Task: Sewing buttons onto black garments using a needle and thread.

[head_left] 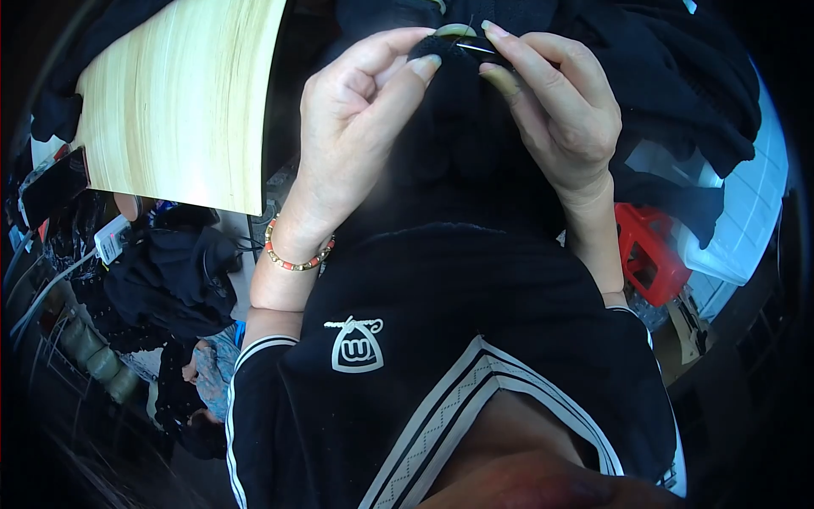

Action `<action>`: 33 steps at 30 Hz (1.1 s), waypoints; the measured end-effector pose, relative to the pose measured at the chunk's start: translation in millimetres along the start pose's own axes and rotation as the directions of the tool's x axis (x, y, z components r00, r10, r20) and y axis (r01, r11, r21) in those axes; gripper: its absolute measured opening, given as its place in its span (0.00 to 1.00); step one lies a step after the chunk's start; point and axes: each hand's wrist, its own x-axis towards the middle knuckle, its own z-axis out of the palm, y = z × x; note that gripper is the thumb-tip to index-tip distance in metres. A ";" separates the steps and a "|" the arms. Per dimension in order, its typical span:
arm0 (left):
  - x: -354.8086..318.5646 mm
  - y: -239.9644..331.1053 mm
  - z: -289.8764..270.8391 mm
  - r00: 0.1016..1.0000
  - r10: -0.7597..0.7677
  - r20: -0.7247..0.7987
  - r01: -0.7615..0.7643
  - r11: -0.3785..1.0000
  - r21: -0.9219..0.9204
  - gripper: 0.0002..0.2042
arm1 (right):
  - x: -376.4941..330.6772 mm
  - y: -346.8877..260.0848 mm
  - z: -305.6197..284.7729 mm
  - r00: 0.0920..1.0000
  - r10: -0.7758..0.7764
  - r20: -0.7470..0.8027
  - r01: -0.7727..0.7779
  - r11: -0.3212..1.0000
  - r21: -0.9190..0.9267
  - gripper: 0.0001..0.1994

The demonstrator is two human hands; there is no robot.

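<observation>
My left hand (356,110) pinches a bunched piece of black knit fabric (431,51) between thumb and fingers, up at the top middle. Close against it on the right, my right hand (564,106) grips a slim dark-handled tool (476,49) with a shiny metal shaft. The shaft points left at the fabric, and its tip cannot be made out against the black. A fine dark thread rises near it. More black cloth hangs beneath my hands, its outline merging with my black top.
A pale wood-grain tabletop (182,106) lies to the left, with a dark phone (55,187) at its corner. Below are a white power strip (112,239) and piled black garments (174,276). On the right stand a red plastic object (651,254) and a white plastic bin (742,225) under black cloth.
</observation>
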 end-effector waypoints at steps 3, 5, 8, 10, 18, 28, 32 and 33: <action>-0.2 -0.8 -0.9 1.000 -0.001 0.002 0.001 1.000 -0.002 0.11 | -1.0 0.0 0.8 1.000 0.001 -0.002 -0.001 1.000 0.021 0.18; 0.3 -1.1 -2.7 1.000 0.000 0.011 0.000 1.000 0.019 0.11 | -1.4 -0.3 1.3 1.000 0.012 -0.003 -0.012 0.999 0.033 0.19; 0.8 -1.9 -4.9 1.000 -0.018 0.023 0.018 1.000 0.007 0.12 | -1.0 -0.2 1.6 0.999 0.042 0.025 -0.044 0.995 0.085 0.18; 0.7 -3.4 -5.0 1.000 -0.021 0.024 0.021 1.000 0.002 0.12 | -0.3 -0.1 1.5 0.998 0.040 0.038 -0.044 0.993 0.112 0.18; 0.3 -7.5 -6.2 0.999 0.046 0.019 -0.048 0.994 0.093 0.12 | -0.4 -8.0 -3.5 0.999 -0.003 0.053 0.006 0.999 -0.046 0.17; -0.7 -8.8 -5.8 0.998 -0.063 -0.007 0.061 0.986 -0.157 0.13 | 7.8 -7.3 -4.4 0.995 0.093 0.046 -0.101 0.967 0.235 0.17; 2.3 -11.6 -11.7 0.997 -0.071 0.024 0.074 0.982 -0.173 0.13 | 10.2 -11.2 -8.6 0.990 0.125 0.070 -0.137 0.971 0.194 0.17; 2.6 -12.1 -12.6 0.997 -0.062 0.040 0.068 0.984 -0.166 0.13 | 10.6 -11.7 -8.9 0.988 0.127 0.088 -0.141 0.974 0.175 0.17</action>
